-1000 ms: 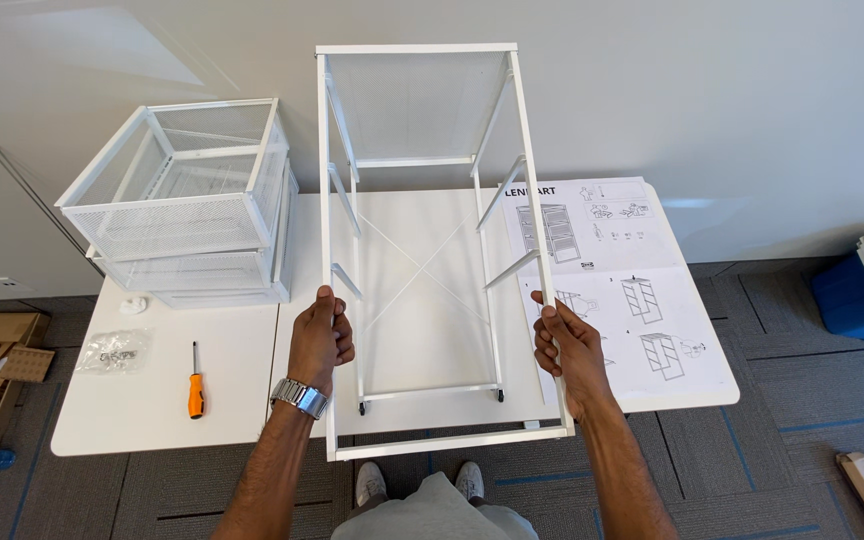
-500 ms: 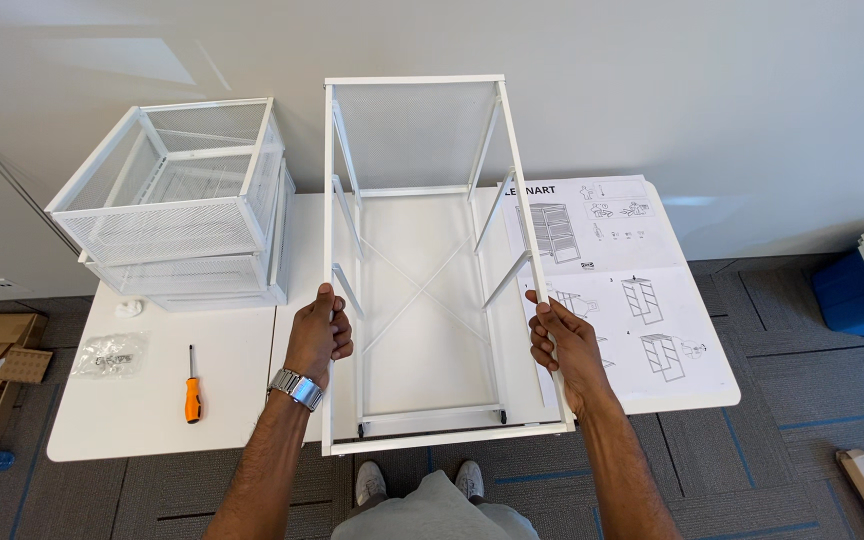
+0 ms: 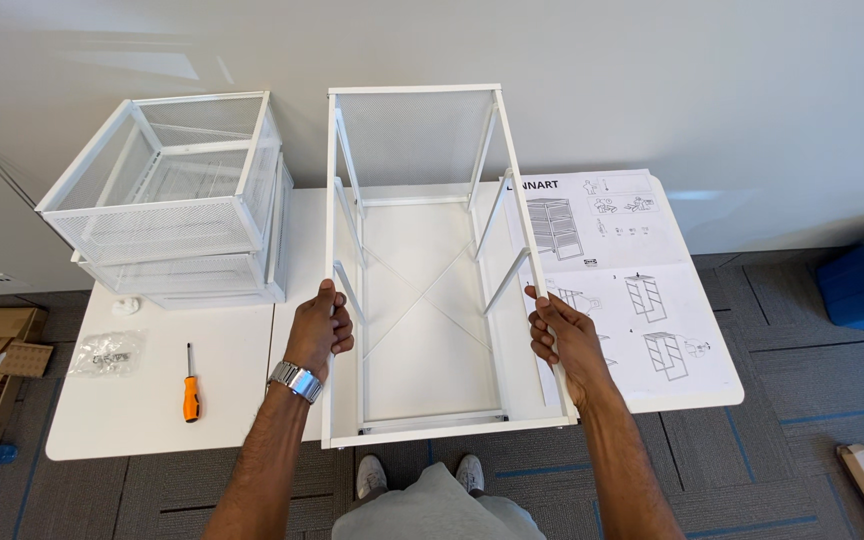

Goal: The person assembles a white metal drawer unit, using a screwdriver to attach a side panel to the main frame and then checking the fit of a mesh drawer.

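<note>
White metal frame (image 3: pixel 422 270), on the table (image 3: pixel 152 420), long axis running away from the body. Left hand (image 3: pixel 318 330) clasps its left rail, right hand (image 3: pixel 562 340) its right rail, equally near. Orange screwdriver (image 3: pixel 190 385) lies left of the left hand.

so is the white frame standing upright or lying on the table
Lying on its side: the white frame rests along the table, both hands gripping its side rails.
</note>
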